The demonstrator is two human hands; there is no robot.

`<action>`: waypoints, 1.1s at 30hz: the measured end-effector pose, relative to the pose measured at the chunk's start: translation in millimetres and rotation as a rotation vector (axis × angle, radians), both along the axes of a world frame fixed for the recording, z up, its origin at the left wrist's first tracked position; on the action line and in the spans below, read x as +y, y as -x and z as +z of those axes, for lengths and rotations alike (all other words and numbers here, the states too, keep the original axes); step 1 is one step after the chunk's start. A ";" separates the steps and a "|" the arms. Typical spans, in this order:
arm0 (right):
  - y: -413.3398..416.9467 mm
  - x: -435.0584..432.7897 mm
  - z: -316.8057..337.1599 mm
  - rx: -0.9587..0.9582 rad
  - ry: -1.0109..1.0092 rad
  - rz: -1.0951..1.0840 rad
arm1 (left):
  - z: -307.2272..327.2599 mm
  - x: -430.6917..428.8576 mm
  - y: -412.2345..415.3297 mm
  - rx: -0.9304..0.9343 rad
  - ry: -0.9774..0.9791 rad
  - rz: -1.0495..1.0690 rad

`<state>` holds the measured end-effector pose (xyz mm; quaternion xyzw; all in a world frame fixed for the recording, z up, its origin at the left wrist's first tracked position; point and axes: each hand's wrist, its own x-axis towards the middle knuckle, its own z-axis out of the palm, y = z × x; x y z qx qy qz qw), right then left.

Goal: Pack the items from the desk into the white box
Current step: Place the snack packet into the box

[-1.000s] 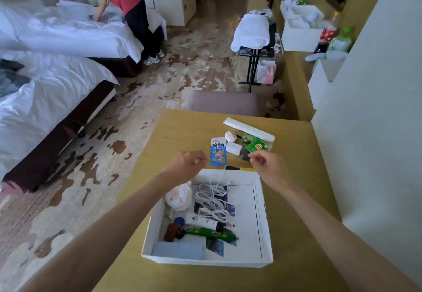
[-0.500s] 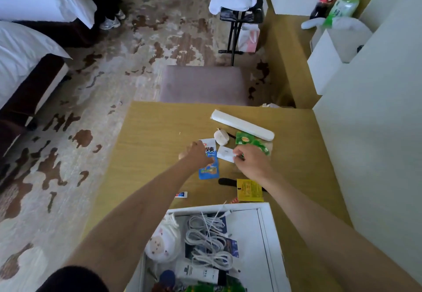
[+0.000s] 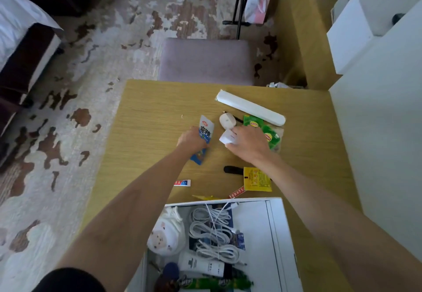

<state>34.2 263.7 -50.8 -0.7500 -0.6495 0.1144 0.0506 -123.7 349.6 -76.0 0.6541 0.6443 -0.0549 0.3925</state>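
Note:
On the wooden desk [image 3: 148,113], my left hand [image 3: 191,141] grips a blue and white snack packet [image 3: 205,130], tilting it up off the surface. My right hand [image 3: 247,142] closes over a small white block [image 3: 227,137]. Beside it lie a round white object [image 3: 227,120], green tea packets [image 3: 262,128] and a long white case [image 3: 250,110]. Nearer me are a yellow sachet [image 3: 257,178], a black object [image 3: 233,169] and a small red and white tube [image 3: 182,182]. The white box [image 3: 277,234] at the desk's near edge holds white cables [image 3: 213,232], a white pouch, a tube and a green packet.
A purple stool [image 3: 205,61] stands past the desk's far edge. A white wall [image 3: 376,131] bounds the right side. A black stand [image 3: 242,6] and a pink bag [image 3: 257,8] stand on the patterned carpet beyond. Beds are at the far left.
The view has tilted downward and closer to the desk. My left hand has taken hold of the blue packet and lifted its end; my right hand has closed on the white block.

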 end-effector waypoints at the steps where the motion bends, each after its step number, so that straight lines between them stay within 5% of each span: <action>1: -0.1 -6.0 9.3 0.141 -0.008 -0.062 | 3.5 -1.0 4.2 -0.079 0.014 0.031; 6: -2.6 -60.9 75.6 0.877 0.012 -0.186 | 50.2 -30.5 26.8 -0.594 0.016 0.205; 12: 6.7 -146.6 126.7 1.256 0.060 -0.050 | 127.4 -119.3 62.9 -0.873 -0.091 0.136; 20: 40.1 -220.2 116.5 0.977 0.054 0.109 | 142.6 -233.5 116.4 -0.706 -0.208 0.127; 33: 101.5 -281.2 71.5 0.348 0.481 0.260 | 119.0 -291.7 155.9 -0.481 -0.193 -0.123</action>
